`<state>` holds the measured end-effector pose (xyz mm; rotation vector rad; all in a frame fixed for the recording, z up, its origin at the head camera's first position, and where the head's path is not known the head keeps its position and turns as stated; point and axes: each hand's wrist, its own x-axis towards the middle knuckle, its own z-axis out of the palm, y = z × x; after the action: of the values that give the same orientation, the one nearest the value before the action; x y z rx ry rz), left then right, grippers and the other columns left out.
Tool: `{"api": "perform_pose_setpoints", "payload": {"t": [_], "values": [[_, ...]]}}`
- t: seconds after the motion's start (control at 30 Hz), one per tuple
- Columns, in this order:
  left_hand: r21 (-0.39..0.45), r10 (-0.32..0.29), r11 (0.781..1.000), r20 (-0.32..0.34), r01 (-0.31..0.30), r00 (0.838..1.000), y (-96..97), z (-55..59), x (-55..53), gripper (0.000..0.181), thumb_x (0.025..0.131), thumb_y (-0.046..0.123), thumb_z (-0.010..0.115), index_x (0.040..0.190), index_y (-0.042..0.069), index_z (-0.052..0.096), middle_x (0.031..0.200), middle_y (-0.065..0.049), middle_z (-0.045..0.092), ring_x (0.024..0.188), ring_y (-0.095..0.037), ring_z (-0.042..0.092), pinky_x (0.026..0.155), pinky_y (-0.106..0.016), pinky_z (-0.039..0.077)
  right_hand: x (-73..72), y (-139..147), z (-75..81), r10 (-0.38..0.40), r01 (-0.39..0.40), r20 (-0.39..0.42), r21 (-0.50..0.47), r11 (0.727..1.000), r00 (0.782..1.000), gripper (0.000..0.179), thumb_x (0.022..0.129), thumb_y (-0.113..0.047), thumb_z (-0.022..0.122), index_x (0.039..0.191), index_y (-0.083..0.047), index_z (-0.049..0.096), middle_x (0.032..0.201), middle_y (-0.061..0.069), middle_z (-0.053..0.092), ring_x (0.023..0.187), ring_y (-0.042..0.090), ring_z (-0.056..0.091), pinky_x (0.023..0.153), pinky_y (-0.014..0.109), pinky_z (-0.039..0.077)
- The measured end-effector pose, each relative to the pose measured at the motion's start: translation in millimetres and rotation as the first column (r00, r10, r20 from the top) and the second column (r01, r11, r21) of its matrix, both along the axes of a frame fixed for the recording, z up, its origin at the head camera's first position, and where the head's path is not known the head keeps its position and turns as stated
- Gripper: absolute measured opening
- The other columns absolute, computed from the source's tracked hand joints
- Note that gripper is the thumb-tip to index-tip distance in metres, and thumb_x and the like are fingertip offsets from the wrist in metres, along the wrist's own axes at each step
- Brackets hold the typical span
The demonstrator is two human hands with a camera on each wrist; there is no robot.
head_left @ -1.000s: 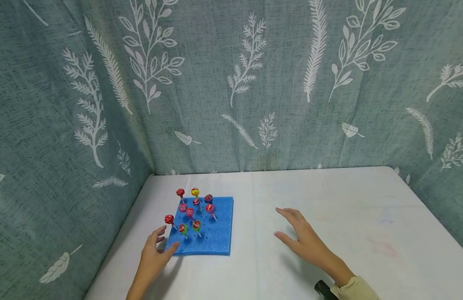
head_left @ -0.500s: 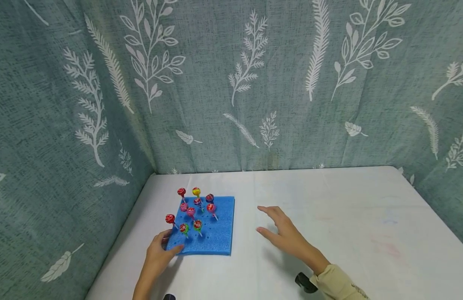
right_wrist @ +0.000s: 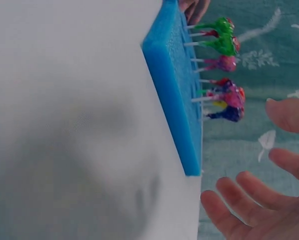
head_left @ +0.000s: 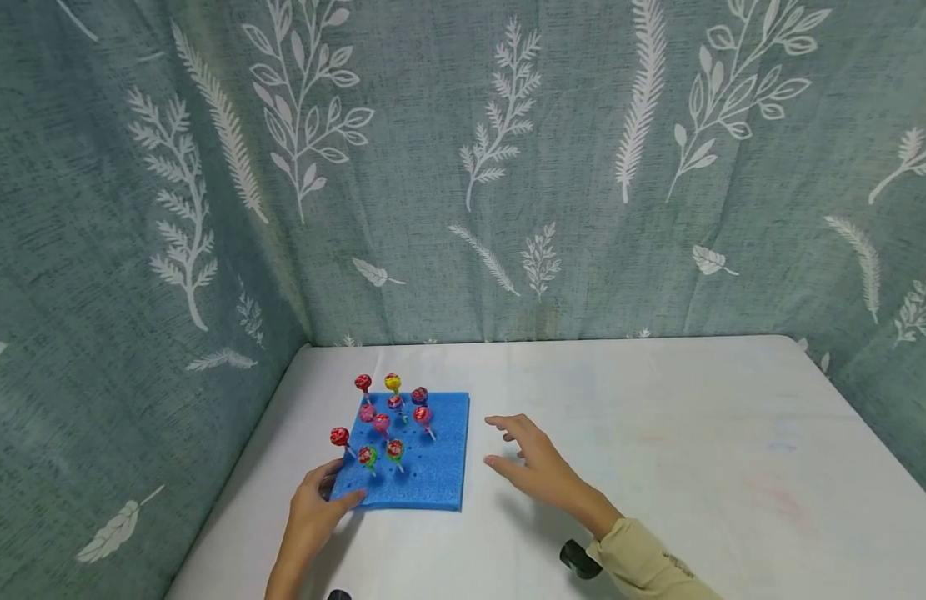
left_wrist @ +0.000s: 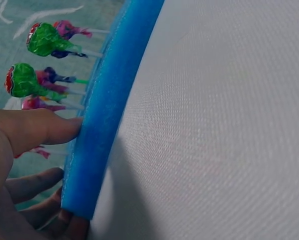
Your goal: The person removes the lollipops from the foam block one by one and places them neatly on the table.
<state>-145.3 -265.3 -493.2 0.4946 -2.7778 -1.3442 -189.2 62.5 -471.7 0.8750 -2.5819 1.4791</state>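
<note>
A blue foam board [head_left: 440, 467] lies on the white table with several wrapped lollipops standing in it by their sticks. My left hand [head_left: 311, 510] holds the board's near left corner. In the left wrist view its thumb [left_wrist: 54, 127] presses near the board's upper edge, and the other fingers [left_wrist: 37, 185] bend round the side. My right hand [head_left: 541, 471] hovers to the right of the board, fingers spread and holding nothing. Among the lollipops, two green ones [head_left: 395, 450] stand nearest the front, a red one [head_left: 339, 437] at the left edge and a yellow one [head_left: 392, 382] at the back.
The white table [head_left: 658, 417] reaches back to a grey-green curtain [head_left: 432, 167] with white leaf prints. Another curtain [head_left: 95, 333] runs along the left side. A dark cylindrical device [head_left: 580, 559] is by the right sleeve [head_left: 643, 558].
My left hand has come onto the board's corner and taken hold of it. My right hand has moved left, closer to the board. The lollipops stay in their places.
</note>
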Motion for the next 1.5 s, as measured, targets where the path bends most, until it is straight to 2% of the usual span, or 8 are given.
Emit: {"api": "perform_pose_setpoints", "payload": {"t": [0.23,0.5,0.83,1.03,1.3,1.5], "values": [[0.022,-0.001,1.000,-0.003,0.001,1.000,0.5,2.3,-0.5,0.067,0.081,0.018,0.073,0.136,-0.004,0.041,0.132,-0.031,0.041,0.119,-0.047,0.043,0.096,-0.058,0.039,-7.7,-16.5,-0.7,-0.010,0.011,0.017,-0.027,1.000,1.000,0.046,0.089,-0.017,0.065,0.132,-0.009,0.050,0.122,0.016,0.054,0.103,0.032,0.057,0.077,0.043,0.052],[0.026,-0.008,1.000,0.008,0.008,1.000,0.6,0.9,0.1,0.067,0.081,0.017,0.074,0.136,-0.004,0.041,0.130,-0.030,0.043,0.116,-0.047,0.046,0.095,-0.057,0.041,-18.5,-34.1,-1.4,-0.055,0.058,0.041,-0.077,0.995,0.998,0.038,0.089,-0.014,0.065,0.125,-0.009,0.054,0.113,0.016,0.056,0.099,0.030,0.059,0.075,0.032,0.052],[0.009,0.010,1.000,0.005,-0.011,1.000,1.3,-1.0,2.5,0.064,0.080,0.013,0.074,0.134,-0.004,0.044,0.123,-0.030,0.048,0.108,-0.043,0.050,0.091,-0.055,0.044,-31.1,-61.3,-2.2,-0.026,0.031,0.061,-0.093,0.995,0.998,0.038,0.089,-0.011,0.064,0.125,-0.003,0.053,0.113,0.020,0.055,0.098,0.032,0.059,0.075,0.033,0.051],[0.006,0.014,1.000,-0.009,-0.014,1.000,0.8,0.0,3.2,0.063,0.080,0.012,0.074,0.134,-0.004,0.044,0.124,-0.029,0.048,0.108,-0.044,0.051,0.091,-0.055,0.045,-36.2,-79.1,-0.2,-0.004,0.013,0.095,-0.089,0.996,0.996,0.042,0.090,-0.014,0.064,0.127,-0.001,0.051,0.117,0.019,0.055,0.101,0.031,0.059,0.082,0.042,0.052],[0.015,0.033,0.999,-0.005,-0.033,0.999,1.0,-0.9,1.6,0.063,0.080,0.011,0.073,0.134,-0.003,0.044,0.128,-0.028,0.045,0.113,-0.046,0.047,0.093,-0.057,0.042,-36.4,-96.2,-1.1,0.059,-0.056,0.099,-0.034,0.998,0.993,0.042,0.090,-0.013,0.064,0.129,-0.011,0.052,0.125,0.008,0.052,0.107,0.025,0.056,0.083,0.036,0.052],[0.019,0.039,0.999,-0.003,-0.039,0.999,1.2,-0.8,1.1,0.063,0.080,0.010,0.073,0.134,-0.002,0.045,0.130,-0.026,0.043,0.117,-0.046,0.044,0.095,-0.057,0.040,-37.8,-104.0,-6.1,0.033,-0.025,0.082,-0.100,0.995,0.996,0.028,0.089,-0.009,0.065,0.116,-0.011,0.059,0.114,0.004,0.057,0.104,0.023,0.057,0.084,0.038,0.052]]}}
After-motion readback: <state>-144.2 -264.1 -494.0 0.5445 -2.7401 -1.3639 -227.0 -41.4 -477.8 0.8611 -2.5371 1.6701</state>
